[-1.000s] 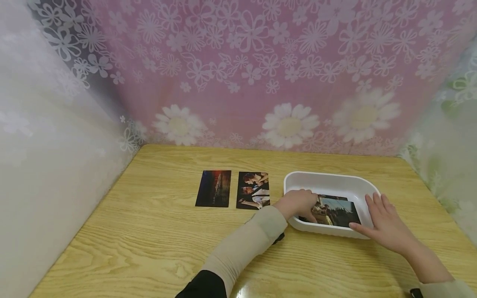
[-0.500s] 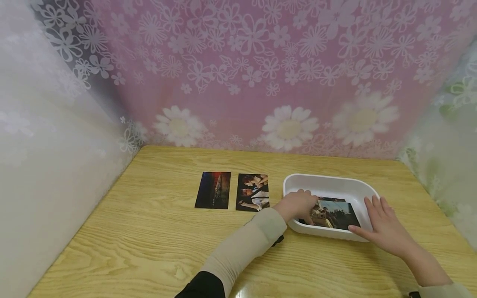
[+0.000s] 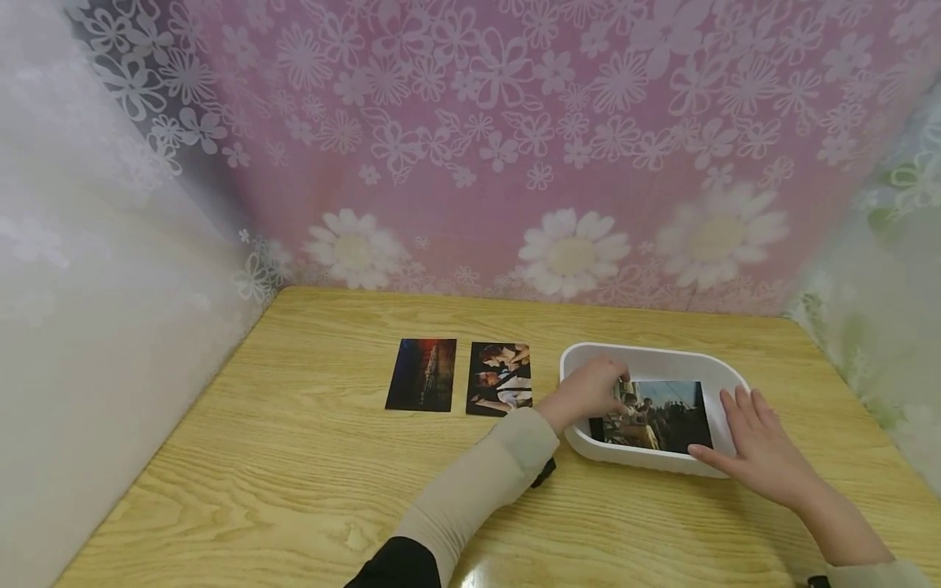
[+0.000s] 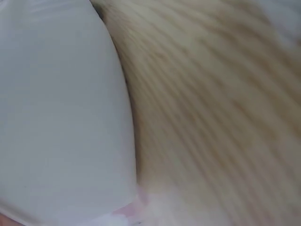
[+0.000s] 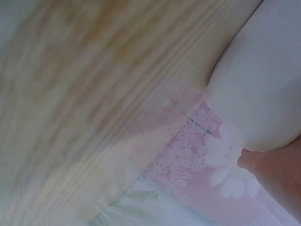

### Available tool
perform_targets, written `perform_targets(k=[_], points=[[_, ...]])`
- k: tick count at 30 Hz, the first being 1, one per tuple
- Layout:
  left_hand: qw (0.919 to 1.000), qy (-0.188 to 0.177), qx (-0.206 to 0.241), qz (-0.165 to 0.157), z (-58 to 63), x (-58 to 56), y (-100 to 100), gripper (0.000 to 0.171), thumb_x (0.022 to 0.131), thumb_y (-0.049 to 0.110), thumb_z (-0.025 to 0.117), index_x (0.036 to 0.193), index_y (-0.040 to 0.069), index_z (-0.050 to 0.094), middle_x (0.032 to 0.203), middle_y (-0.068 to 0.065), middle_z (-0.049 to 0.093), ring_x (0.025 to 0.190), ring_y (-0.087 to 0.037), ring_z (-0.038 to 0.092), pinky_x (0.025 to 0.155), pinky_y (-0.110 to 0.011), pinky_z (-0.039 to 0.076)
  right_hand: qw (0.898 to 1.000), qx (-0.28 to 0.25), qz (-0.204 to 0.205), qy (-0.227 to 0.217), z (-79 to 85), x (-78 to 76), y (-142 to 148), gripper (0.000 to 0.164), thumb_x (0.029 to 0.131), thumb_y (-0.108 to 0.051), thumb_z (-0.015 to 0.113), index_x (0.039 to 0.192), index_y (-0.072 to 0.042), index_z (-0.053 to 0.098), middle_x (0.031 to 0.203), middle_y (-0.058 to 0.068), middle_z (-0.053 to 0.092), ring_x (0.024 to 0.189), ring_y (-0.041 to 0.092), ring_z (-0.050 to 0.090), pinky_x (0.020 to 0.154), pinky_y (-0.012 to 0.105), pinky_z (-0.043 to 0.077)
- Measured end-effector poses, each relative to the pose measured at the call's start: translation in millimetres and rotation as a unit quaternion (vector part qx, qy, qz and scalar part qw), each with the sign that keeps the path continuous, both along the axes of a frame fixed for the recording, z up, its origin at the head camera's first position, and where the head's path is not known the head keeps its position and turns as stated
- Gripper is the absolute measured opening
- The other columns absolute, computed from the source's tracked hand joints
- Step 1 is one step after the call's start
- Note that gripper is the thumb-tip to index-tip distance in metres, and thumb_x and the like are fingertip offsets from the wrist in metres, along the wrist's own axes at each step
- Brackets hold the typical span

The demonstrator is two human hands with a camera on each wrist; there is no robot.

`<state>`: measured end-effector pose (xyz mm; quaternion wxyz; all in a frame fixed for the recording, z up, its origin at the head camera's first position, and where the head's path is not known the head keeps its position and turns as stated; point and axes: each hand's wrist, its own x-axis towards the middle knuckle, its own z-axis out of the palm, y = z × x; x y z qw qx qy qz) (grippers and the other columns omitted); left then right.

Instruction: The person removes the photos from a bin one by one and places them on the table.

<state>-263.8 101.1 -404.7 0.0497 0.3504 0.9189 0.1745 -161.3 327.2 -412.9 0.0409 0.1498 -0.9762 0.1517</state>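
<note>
A white plastic tray (image 3: pixel 662 356) with rounded corners sits on the right of the wooden table, holding a photo (image 3: pixel 662 416) of people under a pale sky. Reaching over the tray's left end, my left hand (image 3: pixel 588 394) pinches the photo by its left edge. A dark edge of another print peeks out under it at the lower left. My right hand (image 3: pixel 764 445) rests on the tray's right end, fingers straight and spread, thumb at the front rim. The right wrist view shows a finger (image 5: pixel 273 162) against the tray wall (image 5: pixel 268 84); the left wrist view shows the tray's outer side (image 4: pixel 66 113).
Left of the tray two photos lie side by side on the table (image 3: pixel 294 474): one of people with light clothing (image 3: pixel 501 380), one dark with a lit tower (image 3: pixel 422 376). A pink flowered backdrop (image 3: pixel 470 163) stands behind the table, with pale panels at both sides.
My left hand has shifted slightly up and back with the photo, which now covers the print that showed behind it. The right hand stays where it was on the tray.
</note>
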Motion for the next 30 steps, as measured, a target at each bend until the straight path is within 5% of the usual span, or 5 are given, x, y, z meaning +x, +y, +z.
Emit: perform_targets(k=[30], points=[[0.996,-0.045,0.076,0.017,6.2,1.2,-2.9,0.029,0.079,0.025,0.066,0.106,0.019,0.055,0.095,0.009,0.054,0.073,-0.002,0.048,0.063,-0.015,0.037,1.0,0.002,0.0,-0.005,2.3,-2.4,0.8,0.094,0.082,-0.042,0.058,0.134,0.016,0.006,0.133,0.042,0.0,0.124,0.039,-0.021,0.094,0.057,-0.01]])
